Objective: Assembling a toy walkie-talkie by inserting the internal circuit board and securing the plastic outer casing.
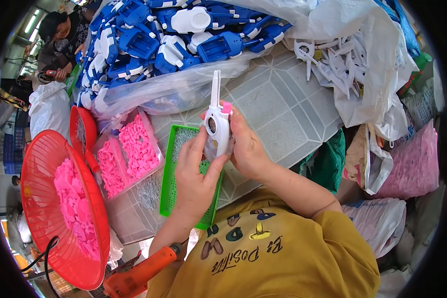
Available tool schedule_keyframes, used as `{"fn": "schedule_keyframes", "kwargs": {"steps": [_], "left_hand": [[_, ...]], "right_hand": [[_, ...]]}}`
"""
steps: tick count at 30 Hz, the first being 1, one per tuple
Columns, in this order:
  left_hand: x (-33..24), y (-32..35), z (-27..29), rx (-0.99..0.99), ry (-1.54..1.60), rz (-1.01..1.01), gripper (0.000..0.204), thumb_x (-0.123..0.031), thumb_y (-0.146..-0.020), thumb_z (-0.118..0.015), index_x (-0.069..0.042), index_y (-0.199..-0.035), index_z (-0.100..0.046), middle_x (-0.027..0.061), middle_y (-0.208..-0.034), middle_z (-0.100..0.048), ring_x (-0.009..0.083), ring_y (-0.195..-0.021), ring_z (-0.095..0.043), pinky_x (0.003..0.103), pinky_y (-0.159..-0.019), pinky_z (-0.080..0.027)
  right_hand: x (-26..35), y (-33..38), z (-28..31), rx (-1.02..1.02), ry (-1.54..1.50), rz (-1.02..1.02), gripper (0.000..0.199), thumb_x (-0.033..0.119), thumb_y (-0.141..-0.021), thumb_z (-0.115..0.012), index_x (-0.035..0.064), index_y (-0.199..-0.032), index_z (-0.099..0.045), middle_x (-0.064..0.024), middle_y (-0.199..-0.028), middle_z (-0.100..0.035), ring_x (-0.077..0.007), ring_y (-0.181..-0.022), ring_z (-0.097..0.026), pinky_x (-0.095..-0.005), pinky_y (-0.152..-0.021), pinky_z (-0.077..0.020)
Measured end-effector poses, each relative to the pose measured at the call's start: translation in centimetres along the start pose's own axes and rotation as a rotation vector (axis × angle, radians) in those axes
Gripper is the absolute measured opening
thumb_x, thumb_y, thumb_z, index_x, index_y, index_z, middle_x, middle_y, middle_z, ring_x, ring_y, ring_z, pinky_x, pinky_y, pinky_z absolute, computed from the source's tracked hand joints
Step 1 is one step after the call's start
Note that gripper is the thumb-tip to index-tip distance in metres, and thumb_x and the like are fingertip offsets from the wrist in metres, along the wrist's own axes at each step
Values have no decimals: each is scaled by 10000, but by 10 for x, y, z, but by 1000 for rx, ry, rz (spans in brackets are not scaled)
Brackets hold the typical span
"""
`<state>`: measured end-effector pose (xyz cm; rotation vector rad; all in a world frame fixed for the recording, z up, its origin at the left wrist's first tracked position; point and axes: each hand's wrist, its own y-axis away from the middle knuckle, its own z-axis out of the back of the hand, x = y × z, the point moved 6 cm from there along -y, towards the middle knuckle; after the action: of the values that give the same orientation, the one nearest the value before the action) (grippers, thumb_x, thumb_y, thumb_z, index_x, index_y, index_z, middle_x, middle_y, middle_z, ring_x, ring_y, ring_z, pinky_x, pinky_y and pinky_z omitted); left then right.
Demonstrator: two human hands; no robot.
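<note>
In front of my chest, both hands hold a white plastic housing upright, its long narrow stem pointing away from me. A round dark opening shows on its face, and a small pink plastic piece sits at its upper right side. My left hand grips the lower left side between fingers and thumb. Around the right side curls my right hand, its fingertips partly hidden behind the housing. Below the left hand stands a green perforated tray with small silvery metal pieces at its far end.
Blue and white plastic housings pile up at the back; white parts lie in a bag at far right. Pink pieces fill a clear box and a red basket at left. An orange power tool hangs near my left forearm. Another person sits far left.
</note>
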<state>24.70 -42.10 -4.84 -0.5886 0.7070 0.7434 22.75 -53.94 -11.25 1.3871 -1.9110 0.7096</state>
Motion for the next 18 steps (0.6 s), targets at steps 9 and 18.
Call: {"fn": "schedule_keyframes", "kwargs": {"steps": [9, 18], "left_hand": [[6, 5, 5, -127, 80, 6, 679, -76, -833, -777, 14, -1429, -463, 159, -1242, -577, 254, -1059, -608, 356, -888, -516], [39, 10, 17, 121, -103, 52, 680, -19, -659, -781, -34, -1296, -545, 161, -1221, -599, 328, -1159, -589, 408, -993, -468]], "right_hand": [[6, -5, 9, -161, -134, -58, 562, 498, -1089, -279, 66, -1408, -443, -92, -1245, -597, -184, -1148, -584, -339, -1007, -467], [2, -6, 16, -111, -354, -334, 556, 517, -1064, -341, 61, -1317, -535, -136, -1163, -666, -240, -1023, -675, -414, -905, -547]]}}
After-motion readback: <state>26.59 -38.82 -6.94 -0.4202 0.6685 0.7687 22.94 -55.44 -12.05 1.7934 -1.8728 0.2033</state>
